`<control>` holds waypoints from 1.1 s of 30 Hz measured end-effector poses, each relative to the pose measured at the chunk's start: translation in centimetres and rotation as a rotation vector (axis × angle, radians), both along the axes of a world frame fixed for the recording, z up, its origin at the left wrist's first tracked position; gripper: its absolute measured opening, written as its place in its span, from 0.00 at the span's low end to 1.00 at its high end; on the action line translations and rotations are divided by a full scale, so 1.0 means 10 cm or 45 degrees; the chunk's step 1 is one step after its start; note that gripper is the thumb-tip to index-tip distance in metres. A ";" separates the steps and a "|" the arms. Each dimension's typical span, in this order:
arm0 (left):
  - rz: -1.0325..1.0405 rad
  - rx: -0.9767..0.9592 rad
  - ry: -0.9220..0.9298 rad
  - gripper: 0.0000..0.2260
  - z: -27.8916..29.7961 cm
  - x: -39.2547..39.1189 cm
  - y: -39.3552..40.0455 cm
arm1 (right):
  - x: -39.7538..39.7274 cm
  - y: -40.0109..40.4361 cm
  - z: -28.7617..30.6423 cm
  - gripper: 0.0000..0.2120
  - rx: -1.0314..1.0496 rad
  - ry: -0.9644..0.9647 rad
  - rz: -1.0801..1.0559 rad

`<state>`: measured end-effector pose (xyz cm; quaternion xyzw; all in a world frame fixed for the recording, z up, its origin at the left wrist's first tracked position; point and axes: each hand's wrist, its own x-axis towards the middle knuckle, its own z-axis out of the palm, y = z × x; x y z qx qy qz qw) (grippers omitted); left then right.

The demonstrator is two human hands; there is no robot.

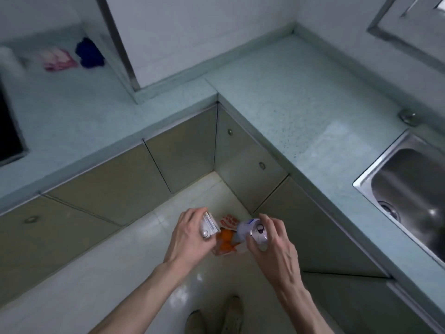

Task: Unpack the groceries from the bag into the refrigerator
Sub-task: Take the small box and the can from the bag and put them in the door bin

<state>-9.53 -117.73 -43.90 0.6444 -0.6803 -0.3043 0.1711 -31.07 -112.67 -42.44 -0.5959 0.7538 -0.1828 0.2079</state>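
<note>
Nearest, shoes (218,317) on the floor; above them L hand (190,233) grips a small carton (210,224) and R hand (269,239) grips a can (252,231), top toward camera, long axis roughly level. Bag (227,237) w/ oranges (226,236) sits on the floor directly betw. and below both hands, equally near each. No fridge in view; beyond, only the countertop (301,104) & sink (409,184).

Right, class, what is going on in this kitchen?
A person stands in the corner of a kitchen counter, over a bag of oranges on the floor. The left hand grips a small carton; the right hand holds a drinks can. No refrigerator is in view.
</note>
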 end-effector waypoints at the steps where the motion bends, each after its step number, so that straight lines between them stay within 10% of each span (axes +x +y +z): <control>1: 0.040 -0.034 0.027 0.31 0.20 0.05 0.04 | 0.04 0.02 0.22 0.26 -0.034 -0.013 0.012; 15: 0.382 -0.456 0.245 0.30 2.28 0.77 0.97 | 0.73 0.28 2.17 0.20 -0.351 -0.278 0.300; 33: 1.484 -0.689 0.020 0.26 3.03 1.56 3.25 | 2.51 1.01 2.90 0.23 -0.160 -0.837 1.305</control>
